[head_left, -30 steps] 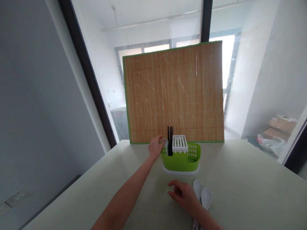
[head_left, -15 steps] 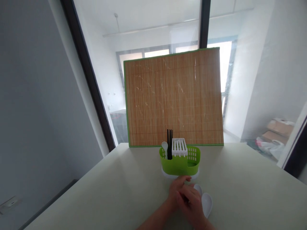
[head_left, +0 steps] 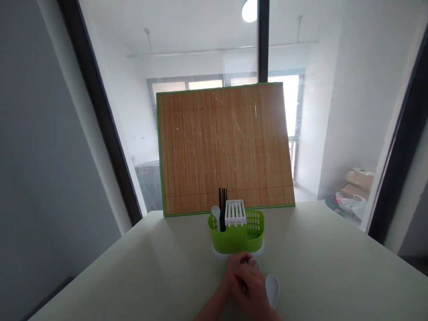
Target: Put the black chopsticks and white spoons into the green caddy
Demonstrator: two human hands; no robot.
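Just before the lime-green plastic caddy (head_left: 230, 243), I see the curled left hand (head_left: 232, 269) and right hand (head_left: 249, 285) overlapping; whether either pinches the glossy white oval-bowled spoon (head_left: 257, 263) (mostly hidden) I can't tell. Such crowding could fumble that slick plastic-looking curve, or knock the second white spoon (head_left: 272, 290) across the smooth pale bench (head_left: 167, 267).

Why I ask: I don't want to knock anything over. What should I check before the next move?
1. Green caddy standing upright: ok.
2. Black chopsticks standing in it: ok.
3. Caddy spoon standing beside them: ok.
4. Left hand and right hand clear of each other: not ok, they overlap in view.
5. Spoon by the fingers firmly gripped: cannot tell, mostly hidden.
6. Outer spoon lying on the table: ok.
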